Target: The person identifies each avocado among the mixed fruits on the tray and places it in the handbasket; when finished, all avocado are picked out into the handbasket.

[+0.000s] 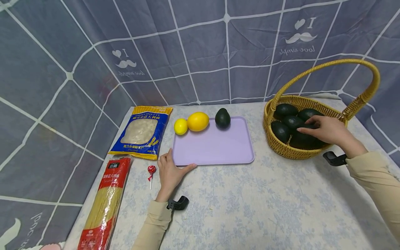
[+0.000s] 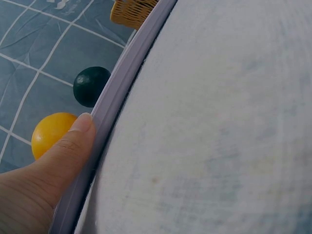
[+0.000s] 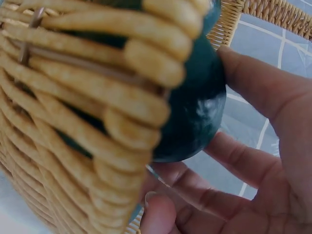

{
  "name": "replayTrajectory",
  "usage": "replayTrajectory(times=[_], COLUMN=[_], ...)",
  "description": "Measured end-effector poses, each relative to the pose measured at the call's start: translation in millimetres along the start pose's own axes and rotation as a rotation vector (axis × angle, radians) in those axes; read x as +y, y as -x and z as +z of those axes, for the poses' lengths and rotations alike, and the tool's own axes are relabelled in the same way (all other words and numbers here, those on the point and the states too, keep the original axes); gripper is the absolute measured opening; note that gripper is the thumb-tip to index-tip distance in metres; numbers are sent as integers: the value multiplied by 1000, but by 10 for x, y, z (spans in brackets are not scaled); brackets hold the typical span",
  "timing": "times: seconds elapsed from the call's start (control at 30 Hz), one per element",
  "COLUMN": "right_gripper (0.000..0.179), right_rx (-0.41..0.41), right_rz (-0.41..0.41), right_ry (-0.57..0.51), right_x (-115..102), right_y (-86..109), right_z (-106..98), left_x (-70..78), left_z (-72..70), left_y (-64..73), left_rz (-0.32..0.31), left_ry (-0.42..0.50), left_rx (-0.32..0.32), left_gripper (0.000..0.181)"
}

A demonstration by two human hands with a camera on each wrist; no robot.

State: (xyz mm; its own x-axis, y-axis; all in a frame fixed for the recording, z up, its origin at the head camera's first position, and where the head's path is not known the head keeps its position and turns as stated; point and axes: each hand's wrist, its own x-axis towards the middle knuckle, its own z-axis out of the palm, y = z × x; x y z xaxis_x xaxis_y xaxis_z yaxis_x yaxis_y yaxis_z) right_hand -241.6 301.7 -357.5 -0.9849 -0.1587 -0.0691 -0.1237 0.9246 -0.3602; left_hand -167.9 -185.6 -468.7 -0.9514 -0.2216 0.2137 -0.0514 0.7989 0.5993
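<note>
My left hand [image 1: 170,173] rests at the near left corner of a lilac tray [image 1: 215,149], its thumb straight along the front rim and its other fingers at the left side. In the left wrist view the thumb [image 2: 73,144] touches the rim. Over on the right, my right hand [image 1: 328,130] reaches into a wicker basket [image 1: 284,151] of several dark green avocados. Its thumb and fingers grip one avocado [image 3: 200,107], still inside the basket. On the tray's far side are a small yellow lemon [image 1: 180,126], a larger yellow lemon [image 1: 198,121] and an avocado [image 1: 222,118].
Left of the tray lie a blue and yellow bag of orecchiette pasta [image 1: 140,132], a red pack of long pasta [image 1: 104,205] and a red lollipop [image 1: 151,169]. The basket's tall handle [image 1: 328,64] arches above it. A grey checked curtain [image 1: 203,52] hangs behind the table.
</note>
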Motion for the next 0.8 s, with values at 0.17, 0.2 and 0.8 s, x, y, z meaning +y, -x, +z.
replayTrajectory(times=[0.17,0.2,0.8], right_gripper=[65,65,56], right_rx=[26,28,40], right_rz=[12,15,-9], right_ry=[-3,-5,-23], right_x=[13,16,49], right_y=[26,32,66], right_z=[2,2,-8], left_x=[-2,0,-6], left_z=[0,-1,4], left_y=[4,3,-10], left_rz=[4,5,-7], left_ry=[-4,-4,4], left_rx=[4,4,-4], left_gripper=[113,113,115])
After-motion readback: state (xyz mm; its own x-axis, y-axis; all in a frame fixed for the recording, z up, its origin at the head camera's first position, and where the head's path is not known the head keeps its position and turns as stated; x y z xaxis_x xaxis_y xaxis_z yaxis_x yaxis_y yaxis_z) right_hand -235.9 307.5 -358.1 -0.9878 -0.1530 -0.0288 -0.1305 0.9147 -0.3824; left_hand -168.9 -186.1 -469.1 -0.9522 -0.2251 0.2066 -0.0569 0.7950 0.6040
